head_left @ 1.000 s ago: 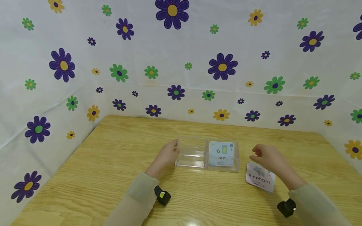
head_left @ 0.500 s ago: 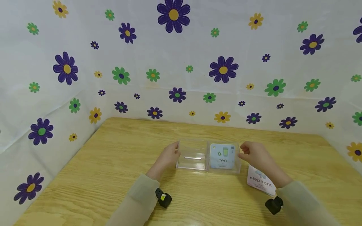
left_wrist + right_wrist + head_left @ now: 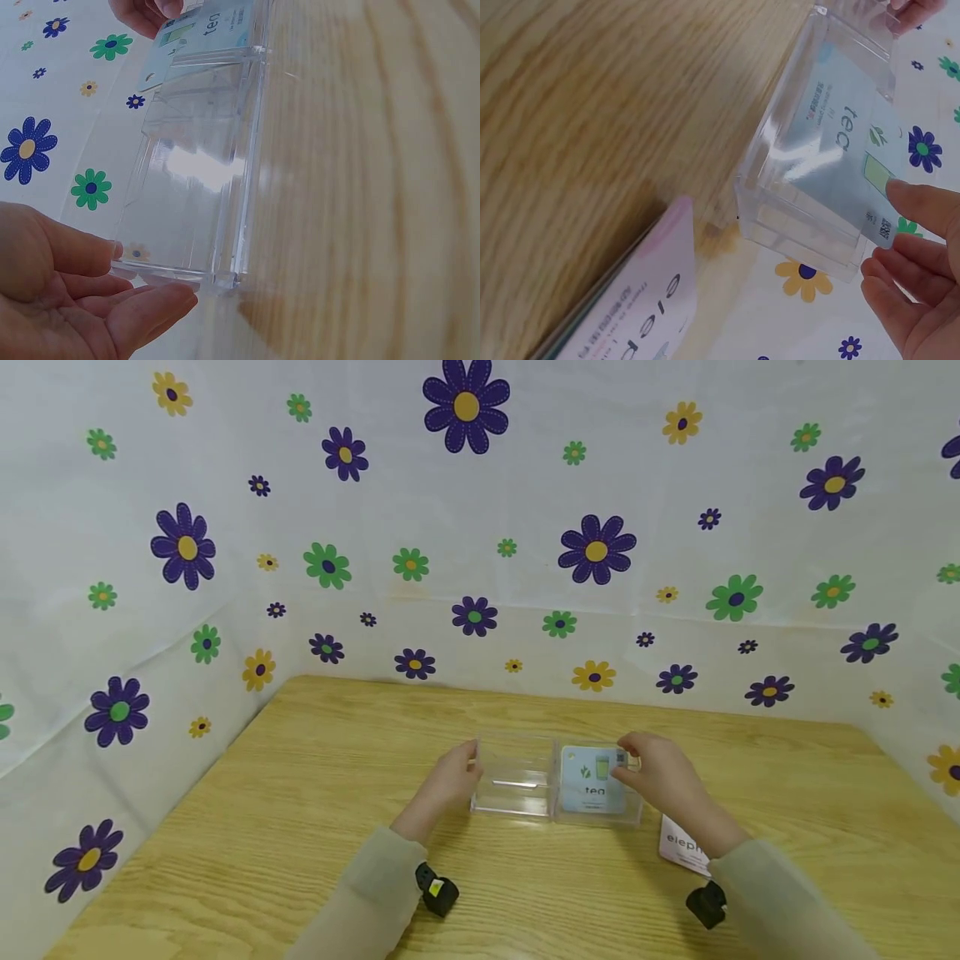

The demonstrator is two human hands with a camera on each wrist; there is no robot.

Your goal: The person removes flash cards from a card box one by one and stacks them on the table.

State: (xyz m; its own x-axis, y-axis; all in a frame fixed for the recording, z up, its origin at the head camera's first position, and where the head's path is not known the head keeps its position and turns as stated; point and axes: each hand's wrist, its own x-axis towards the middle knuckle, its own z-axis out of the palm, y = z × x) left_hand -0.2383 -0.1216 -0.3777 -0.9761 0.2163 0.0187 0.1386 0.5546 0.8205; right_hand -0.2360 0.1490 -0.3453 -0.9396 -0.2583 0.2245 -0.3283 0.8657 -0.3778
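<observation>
A clear plastic box [image 3: 517, 806] with two compartments rests on the table. My left hand [image 3: 448, 781] holds its left end, with the thumb at the edge and the fingers against the end wall [image 3: 161, 274]. A pale blue card [image 3: 581, 781] printed "tea" leans in the right compartment. My right hand [image 3: 663, 774] pinches this card's upper right corner, thumb on the printed face and fingers behind, as the right wrist view shows. A pink "elephant" card [image 3: 652, 300] tops a small stack on the table below my right hand, partly hidden by that forearm in the head view.
The wooden table [image 3: 315, 743] reaches back to a white cloth [image 3: 517, 502] printed with purple, green and yellow flowers. Cloth also hangs along the left side. The box's left compartment [image 3: 187, 176] holds no card. A black wrist camera [image 3: 438, 893] sits on each forearm.
My right hand has moved left from above the elephant cards to the box and taken hold of the tea card's corner. My left hand stays on the box's left end.
</observation>
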